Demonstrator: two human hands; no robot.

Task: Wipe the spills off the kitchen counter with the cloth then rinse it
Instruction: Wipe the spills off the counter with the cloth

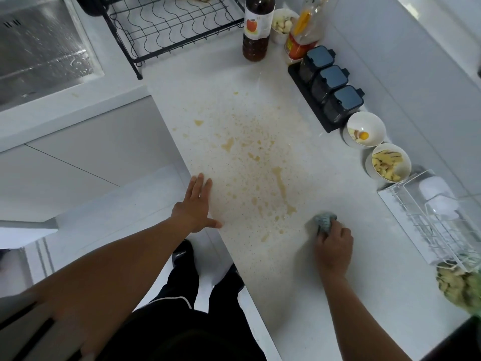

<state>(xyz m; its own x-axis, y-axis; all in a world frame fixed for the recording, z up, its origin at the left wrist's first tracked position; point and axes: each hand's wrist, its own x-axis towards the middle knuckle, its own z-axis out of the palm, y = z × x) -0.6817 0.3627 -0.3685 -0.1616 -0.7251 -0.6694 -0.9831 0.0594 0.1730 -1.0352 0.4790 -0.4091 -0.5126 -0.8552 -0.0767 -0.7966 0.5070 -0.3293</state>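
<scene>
A yellowish-brown spill (250, 162) of puddles and fine droplets covers the middle of the white speckled counter (325, 269). My right hand (334, 247) presses a bunched grey-blue cloth (324, 222) onto the counter just right of the spill's near end. My left hand (196, 204) lies flat at the counter's left edge, fingers spread, holding nothing. The steel sink (39, 53) is at the far left, wet inside.
A black wire dish rack (171, 29) stands at the back. A dark bottle (256, 27), an oil bottle (303, 29), a black spice jar set (330, 82), two white bowls (364, 128) (389, 162) and a white wire rack (437, 220) line the right side.
</scene>
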